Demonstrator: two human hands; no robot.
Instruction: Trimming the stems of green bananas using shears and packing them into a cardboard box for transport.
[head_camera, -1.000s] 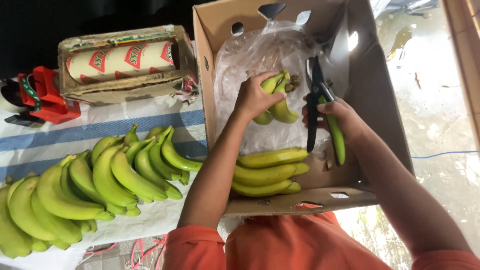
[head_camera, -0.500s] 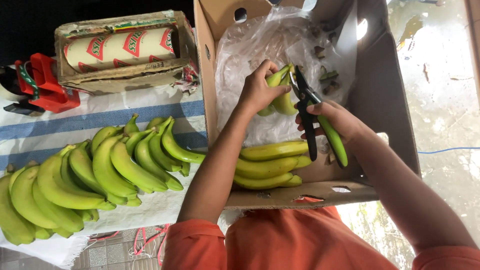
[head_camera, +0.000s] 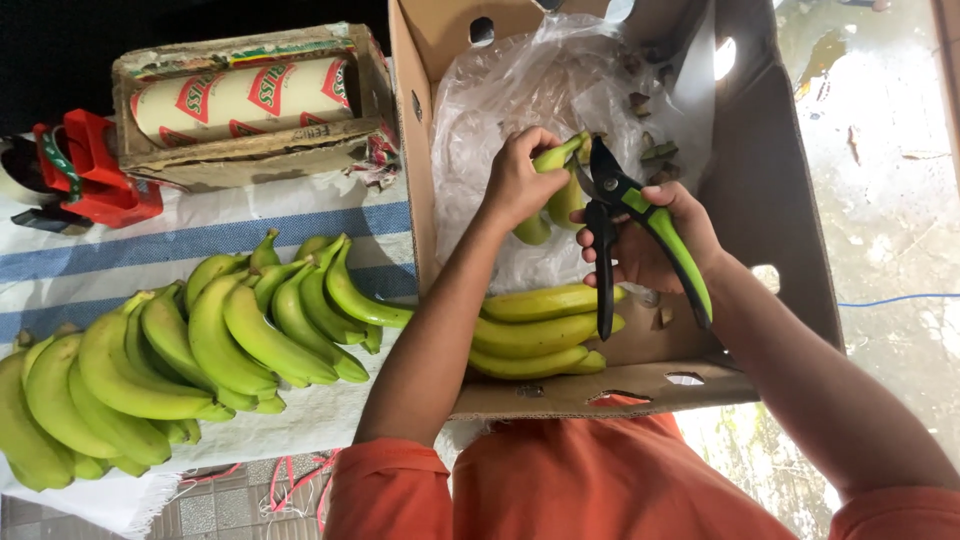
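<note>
My left hand grips a small cluster of green bananas inside a cardboard box lined with clear plastic. My right hand holds pruning shears with black and green handles, the blades up against the crown of that cluster. A hand of three bananas lies on the box floor nearest me.
Several green banana hands lie on a white cloth with blue stripes at the left. Behind them stand a low carton holding a roll of printed labels and a red tape dispenser. Wet floor shows at the right.
The shears have swung up from beside the cluster so the blades meet its crown. My left hand has turned the cluster slightly. The view has shifted a little.
</note>
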